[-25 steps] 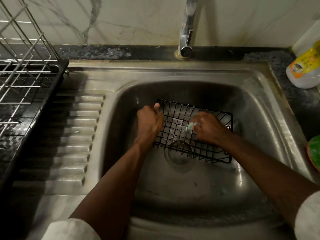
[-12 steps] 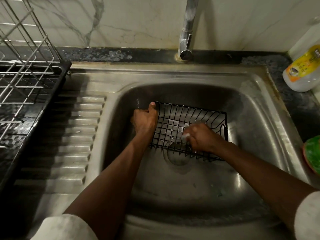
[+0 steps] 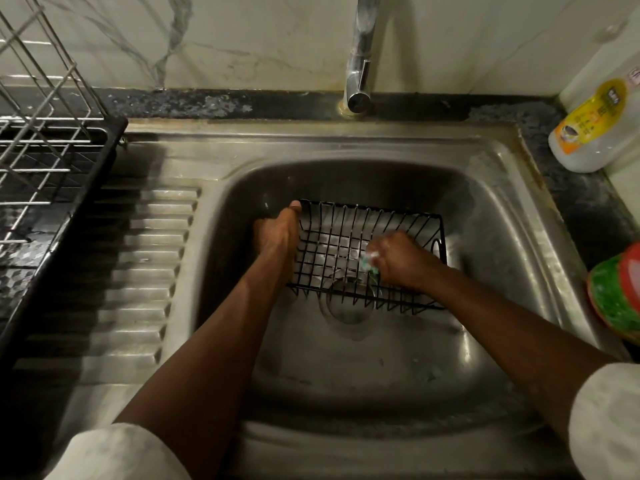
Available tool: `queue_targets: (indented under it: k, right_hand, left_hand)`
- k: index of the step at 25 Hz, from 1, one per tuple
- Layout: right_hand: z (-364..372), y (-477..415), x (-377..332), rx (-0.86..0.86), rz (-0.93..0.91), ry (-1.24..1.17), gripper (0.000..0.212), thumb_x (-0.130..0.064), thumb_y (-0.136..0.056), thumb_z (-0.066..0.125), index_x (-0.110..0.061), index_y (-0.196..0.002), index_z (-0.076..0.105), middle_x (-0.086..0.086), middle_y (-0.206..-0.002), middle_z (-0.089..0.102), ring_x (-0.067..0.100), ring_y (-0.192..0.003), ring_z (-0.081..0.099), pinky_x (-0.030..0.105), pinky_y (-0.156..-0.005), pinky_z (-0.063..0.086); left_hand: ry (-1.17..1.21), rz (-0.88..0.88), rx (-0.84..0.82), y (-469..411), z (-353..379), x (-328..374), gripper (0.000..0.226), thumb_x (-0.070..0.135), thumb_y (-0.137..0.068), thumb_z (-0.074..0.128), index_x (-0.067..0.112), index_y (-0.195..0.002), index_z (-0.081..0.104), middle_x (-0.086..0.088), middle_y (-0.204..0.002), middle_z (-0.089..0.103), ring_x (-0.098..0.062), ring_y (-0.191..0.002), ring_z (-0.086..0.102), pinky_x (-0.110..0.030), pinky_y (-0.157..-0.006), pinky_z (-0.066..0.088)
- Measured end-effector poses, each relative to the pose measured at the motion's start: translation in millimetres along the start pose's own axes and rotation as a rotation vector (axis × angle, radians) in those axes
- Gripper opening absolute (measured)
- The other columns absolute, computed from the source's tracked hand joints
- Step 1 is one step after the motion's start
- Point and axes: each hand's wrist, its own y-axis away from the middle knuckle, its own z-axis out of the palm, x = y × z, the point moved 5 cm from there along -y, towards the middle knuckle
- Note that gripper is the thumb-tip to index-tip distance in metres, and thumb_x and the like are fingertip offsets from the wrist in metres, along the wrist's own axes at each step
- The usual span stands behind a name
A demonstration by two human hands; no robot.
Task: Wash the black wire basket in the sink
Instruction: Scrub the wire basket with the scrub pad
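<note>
A steel wire drying rack is seen left of the stainless steel sink, a yellow-labelled white bottle at its right. The black wire basket, set over the drain, is gripped at its left rim by the left hand; a pale green scrubber is pinched inside it by the right hand.

A home kitchen: steel sink, tap, dish rack, marble wall.
</note>
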Motion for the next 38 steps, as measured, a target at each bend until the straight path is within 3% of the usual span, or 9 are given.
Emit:
queue_targets:
  k: [2,5,7,13,19,25,31,36,38]
  right_hand:
    - [-7,-3,10,0.023,0.114,0.048,0.004,-0.016,-0.087,0.072,-0.014,-0.091,0.072,-0.001,-0.085,0.066,0.014,-0.077,0.063,0.034,-0.077,0.058]
    - [-10,10,-9,-0.277,-0.054,0.057,0.008,-0.021,-0.091,0.070,-0.016,-0.087,0.075,-0.012,-0.070,0.059,0.001,-0.066,0.055,0.013,-0.072,0.045]
    - [-4,22,-20,-0.450,-0.117,0.027,0.010,-0.022,-0.091,0.070,-0.016,-0.084,0.074,-0.009,-0.070,0.061,0.003,-0.065,0.056,0.015,-0.067,0.044]
    - [-12,0,21,-0.018,0.249,0.169,0.018,-0.024,-0.078,0.080,-0.016,-0.090,0.069,0.002,-0.085,0.067,0.016,-0.076,0.065,0.034,-0.072,0.058]
    - [-4,21,-12,-0.560,-0.069,0.051,0.010,-0.027,-0.087,0.077,-0.018,-0.090,0.076,-0.014,-0.072,0.060,-0.006,-0.066,0.052,0.013,-0.069,0.041]
    - [-36,2,20,-0.055,0.247,0.302,0.014,-0.018,-0.081,0.078,-0.019,-0.078,0.065,0.001,-0.077,0.063,0.016,-0.070,0.063,0.034,-0.067,0.059]
    - [-10,24,-4,-0.771,-0.045,0.278,0.015,-0.028,-0.081,0.079,-0.022,-0.094,0.078,-0.005,-0.089,0.072,0.012,-0.085,0.065,0.037,-0.081,0.057]
    - [-40,10,9,-0.238,0.174,0.375,0.018,-0.026,-0.081,0.079,-0.016,-0.090,0.068,-0.003,-0.085,0.059,0.015,-0.079,0.060,0.031,-0.069,0.054]
    - [-41,10,9,-0.188,0.154,0.337,0.015,-0.021,-0.081,0.078,-0.020,-0.088,0.064,-0.003,-0.084,0.055,0.014,-0.077,0.057,0.028,-0.064,0.050]
  left_hand:
    - [0.016,-0.002,0.001,-1,-1,-1,0.050,0.047,-0.085,0.071,0.015,-0.121,0.062,-0.005,-0.094,0.062,-0.019,-0.084,0.062,-0.035,-0.078,0.052]
    - [0.005,-0.006,0.004,-5,-1,-3,0.051,0.049,-0.083,0.072,0.015,-0.120,0.065,-0.013,-0.114,0.071,-0.026,-0.100,0.068,-0.042,-0.091,0.055]
    - [-0.004,0.000,0.013,-3,0,-3,0.054,0.049,-0.085,0.072,0.015,-0.125,0.060,-0.013,-0.118,0.068,-0.028,-0.107,0.067,-0.043,-0.092,0.055]
    - [-0.006,0.027,0.040,5,-1,1,0.073,0.055,-0.077,0.074,0.014,-0.134,0.052,-0.011,-0.119,0.065,-0.031,-0.110,0.063,-0.050,-0.098,0.054]
    - [-0.023,0.054,0.062,1,-2,1,0.065,0.050,-0.085,0.073,0.012,-0.134,0.054,-0.005,-0.117,0.062,-0.026,-0.109,0.060,-0.046,-0.100,0.052]
    - [-0.060,0.081,0.080,6,-2,4,0.058,0.048,-0.087,0.071,0.012,-0.131,0.056,-0.006,-0.113,0.061,-0.026,-0.108,0.060,-0.046,-0.100,0.052]
    - [-0.065,0.082,0.076,7,-3,4,0.055,0.049,-0.087,0.072,0.014,-0.128,0.057,0.002,-0.095,0.055,-0.024,-0.103,0.059,-0.044,-0.100,0.052]
    - [-0.075,0.103,0.080,9,-2,5,0.054,0.050,-0.088,0.070,0.013,-0.126,0.060,-0.001,-0.104,0.061,-0.025,-0.102,0.062,-0.044,-0.099,0.053]
    - [-0.081,0.101,0.091,9,-3,5,0.053,0.049,-0.090,0.069,0.012,-0.126,0.060,-0.002,-0.102,0.059,-0.024,-0.100,0.060,-0.042,-0.100,0.052]
